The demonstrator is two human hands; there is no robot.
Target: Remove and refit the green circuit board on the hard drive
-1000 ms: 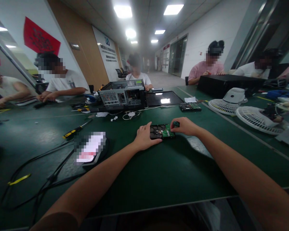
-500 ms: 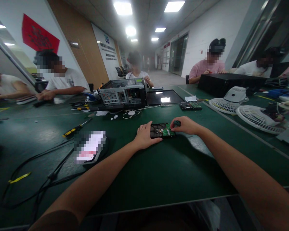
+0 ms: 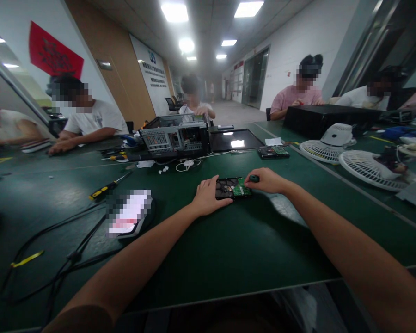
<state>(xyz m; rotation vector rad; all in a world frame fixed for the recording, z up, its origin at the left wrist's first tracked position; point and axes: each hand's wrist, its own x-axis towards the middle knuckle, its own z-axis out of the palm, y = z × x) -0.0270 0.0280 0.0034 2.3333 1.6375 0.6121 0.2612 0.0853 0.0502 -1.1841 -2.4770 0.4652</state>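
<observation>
A hard drive (image 3: 225,188) lies flat on the green table, its dark metal underside and green circuit board facing up. My left hand (image 3: 210,196) grips the drive's left end, thumb along the near edge and fingers along the far side. Over the right end of the board, my right hand (image 3: 265,180) is closed round a small screwdriver (image 3: 254,178) with a dark green handle. The screwdriver's tip is hidden by the fingers, so I cannot tell what it touches.
An opened computer case (image 3: 175,138) and a dark flat panel (image 3: 235,140) stand beyond the drive. A second hard drive (image 3: 273,152) lies behind my right hand. Left are a yellow-black screwdriver (image 3: 104,189), a phone (image 3: 131,212) and black cables. Fan parts (image 3: 370,171) lie right. Several people sit around.
Both hands stay on the drive and screwdriver, with hardly any movement. The view has shifted slightly. Across the table, a person's raised hand has moved left and the person at left has lowered a dark object.
</observation>
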